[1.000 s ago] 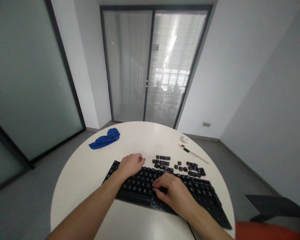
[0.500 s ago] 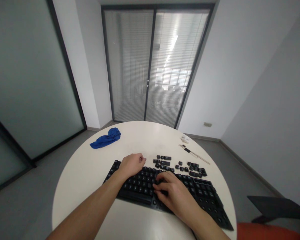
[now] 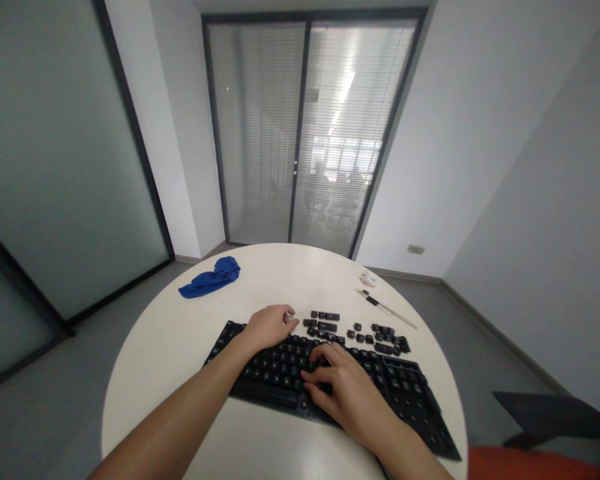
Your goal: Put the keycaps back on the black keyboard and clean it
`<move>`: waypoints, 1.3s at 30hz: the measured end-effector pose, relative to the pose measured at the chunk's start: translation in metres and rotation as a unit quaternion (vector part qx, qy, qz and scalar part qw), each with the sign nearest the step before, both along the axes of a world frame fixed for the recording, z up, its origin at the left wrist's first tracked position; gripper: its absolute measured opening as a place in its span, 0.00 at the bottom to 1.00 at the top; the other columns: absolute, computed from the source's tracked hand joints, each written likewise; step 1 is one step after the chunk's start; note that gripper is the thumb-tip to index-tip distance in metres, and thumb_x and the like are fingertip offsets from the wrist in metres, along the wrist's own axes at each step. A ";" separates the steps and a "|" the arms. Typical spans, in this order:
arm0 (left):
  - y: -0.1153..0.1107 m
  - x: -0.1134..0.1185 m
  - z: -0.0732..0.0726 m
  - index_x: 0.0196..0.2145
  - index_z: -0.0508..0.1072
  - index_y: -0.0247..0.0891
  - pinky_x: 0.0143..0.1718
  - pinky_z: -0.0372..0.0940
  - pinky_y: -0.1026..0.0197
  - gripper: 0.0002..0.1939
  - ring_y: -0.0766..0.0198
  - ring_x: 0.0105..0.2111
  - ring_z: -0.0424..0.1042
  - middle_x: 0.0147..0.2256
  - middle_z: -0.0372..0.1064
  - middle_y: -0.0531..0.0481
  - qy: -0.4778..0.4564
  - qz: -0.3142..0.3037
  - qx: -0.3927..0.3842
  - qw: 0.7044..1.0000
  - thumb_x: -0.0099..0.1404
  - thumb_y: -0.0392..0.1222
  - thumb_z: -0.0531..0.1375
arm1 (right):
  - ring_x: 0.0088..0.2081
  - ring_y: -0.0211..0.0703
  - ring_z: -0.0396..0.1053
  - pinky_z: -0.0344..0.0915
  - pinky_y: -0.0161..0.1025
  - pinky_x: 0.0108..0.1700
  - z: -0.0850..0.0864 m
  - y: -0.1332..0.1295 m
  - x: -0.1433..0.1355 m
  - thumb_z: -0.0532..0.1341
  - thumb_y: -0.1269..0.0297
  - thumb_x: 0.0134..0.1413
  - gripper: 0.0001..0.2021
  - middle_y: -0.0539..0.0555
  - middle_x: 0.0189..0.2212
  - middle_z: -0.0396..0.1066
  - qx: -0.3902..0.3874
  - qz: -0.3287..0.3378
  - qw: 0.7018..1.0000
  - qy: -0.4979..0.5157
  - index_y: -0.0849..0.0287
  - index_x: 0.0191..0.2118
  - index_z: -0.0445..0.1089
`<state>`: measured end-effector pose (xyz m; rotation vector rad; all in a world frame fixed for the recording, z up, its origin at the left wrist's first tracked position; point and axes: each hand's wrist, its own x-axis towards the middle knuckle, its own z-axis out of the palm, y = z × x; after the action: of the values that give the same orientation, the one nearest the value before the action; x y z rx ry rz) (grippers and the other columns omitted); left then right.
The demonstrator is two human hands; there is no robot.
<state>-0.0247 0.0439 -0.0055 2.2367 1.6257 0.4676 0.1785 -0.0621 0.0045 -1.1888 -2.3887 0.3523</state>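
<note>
The left hand now opens its fingers, seemingly free, with loose keys just beside, while the right hand curls narrowly, the keyboard beneath, its hold unclear.

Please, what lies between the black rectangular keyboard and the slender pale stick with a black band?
In the head view, loose black keycaps lie between the keyboard and the stick, on the round white table.

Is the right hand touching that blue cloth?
No, the right hand is over the keyboard, while the blue cloth lies farther back on the table.
</note>
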 end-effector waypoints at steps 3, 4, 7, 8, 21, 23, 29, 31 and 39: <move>0.007 0.010 0.003 0.49 0.76 0.45 0.43 0.67 0.59 0.19 0.55 0.44 0.76 0.43 0.78 0.49 0.005 -0.014 -0.014 1.000 0.64 0.52 0.58 | 0.47 0.49 0.67 0.65 0.45 0.49 -0.004 0.000 0.003 0.64 0.67 0.59 0.06 0.54 0.44 0.70 0.009 0.008 1.000 0.005 0.51 0.38 0.80; 0.010 0.014 0.004 0.48 0.76 0.44 0.43 0.67 0.59 0.18 0.55 0.43 0.76 0.43 0.78 0.49 0.006 -0.018 -0.019 1.000 0.63 0.52 0.58 | 0.47 0.48 0.66 0.65 0.45 0.49 -0.005 0.001 0.004 0.64 0.66 0.59 0.06 0.54 0.44 0.70 0.013 0.010 1.000 0.008 0.51 0.39 0.80; 0.017 0.025 0.004 0.44 0.78 0.44 0.41 0.67 0.61 0.17 0.56 0.41 0.77 0.41 0.79 0.49 0.005 -0.018 -0.031 0.999 0.63 0.52 0.58 | 0.47 0.48 0.66 0.65 0.45 0.49 -0.009 0.001 0.008 0.63 0.66 0.60 0.08 0.54 0.45 0.70 0.026 0.022 0.999 0.012 0.50 0.42 0.79; 0.019 0.029 0.004 0.43 0.79 0.44 0.40 0.67 0.61 0.16 0.56 0.41 0.77 0.40 0.79 0.49 0.003 -0.015 -0.033 0.999 0.63 0.52 0.58 | 0.47 0.47 0.66 0.64 0.45 0.49 -0.009 0.001 0.009 0.63 0.66 0.60 0.08 0.54 0.45 0.70 0.031 0.027 0.999 0.012 0.50 0.42 0.79; 0.006 0.019 0.005 0.39 0.80 0.41 0.37 0.65 0.62 0.13 0.59 0.37 0.75 0.37 0.79 0.48 -0.057 0.006 -0.013 0.998 0.66 0.48 0.58 | 0.44 0.47 0.68 0.64 0.47 0.48 -0.010 0.002 0.012 0.60 0.70 0.62 0.10 0.54 0.41 0.73 0.063 0.027 0.996 0.051 0.52 0.45 0.76; -0.004 0.014 0.009 0.40 0.79 0.41 0.39 0.65 0.62 0.13 0.61 0.37 0.75 0.37 0.78 0.50 -0.114 -0.035 0.006 0.993 0.67 0.48 0.57 | 0.44 0.47 0.68 0.63 0.48 0.48 -0.011 0.004 0.013 0.60 0.71 0.62 0.09 0.53 0.40 0.74 0.079 -0.005 0.994 0.079 0.54 0.44 0.74; -0.037 0.010 0.029 0.40 0.79 0.39 0.36 0.65 0.64 0.11 0.63 0.33 0.73 0.34 0.77 0.52 -0.193 -0.191 -0.067 0.960 0.65 0.45 0.60 | 0.43 0.50 0.71 0.62 0.49 0.48 -0.010 0.006 0.018 0.64 0.69 0.58 0.09 0.54 0.40 0.76 0.126 -0.071 0.982 0.119 0.55 0.45 0.71; -0.043 0.013 0.035 0.40 0.79 0.39 0.34 0.64 0.65 0.10 0.64 0.32 0.73 0.32 0.77 0.52 -0.194 -0.215 -0.089 0.953 0.65 0.44 0.60 | 0.43 0.50 0.71 0.62 0.49 0.49 -0.008 0.005 0.018 0.65 0.68 0.57 0.12 0.54 0.41 0.76 0.130 -0.062 0.982 0.120 0.54 0.48 0.70; -0.045 0.011 0.039 0.38 0.79 0.37 0.31 0.63 0.65 0.11 0.63 0.32 0.73 0.31 0.77 0.51 -0.184 -0.226 -0.152 0.944 0.64 0.46 0.61 | 0.40 0.46 0.72 0.61 0.47 0.48 -0.005 0.001 0.014 0.65 0.67 0.57 0.06 0.50 0.37 0.77 0.105 -0.063 0.985 0.122 0.53 0.41 0.73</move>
<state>-0.0137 -0.0007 0.0340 2.0454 0.8924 0.4393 0.1923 -0.0606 -0.0003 -1.1235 -2.0718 0.1874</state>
